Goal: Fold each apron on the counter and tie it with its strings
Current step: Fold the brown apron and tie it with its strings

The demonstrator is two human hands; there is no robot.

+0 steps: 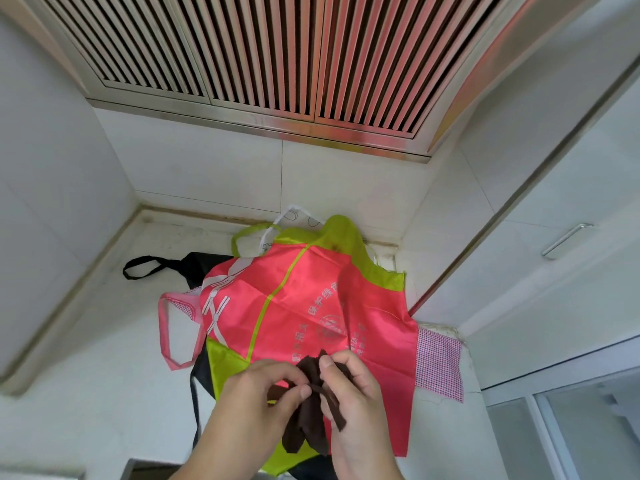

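Head view: our left hand [256,393] and right hand [353,386] both pinch the dark brown folded cloth apron's strings [311,407] above the spread pink-and-lime apron [294,306].

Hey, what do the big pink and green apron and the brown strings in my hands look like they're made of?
Pink and green apron: likely a thin synthetic such as polyester or nylon; it has a slight sheen and sharp crease lines.
Brown strings, pinched by the left hand and right hand: a matte woven fabric, perhaps cotton; no shine, soft limp folds. The exact fibre cannot be told.
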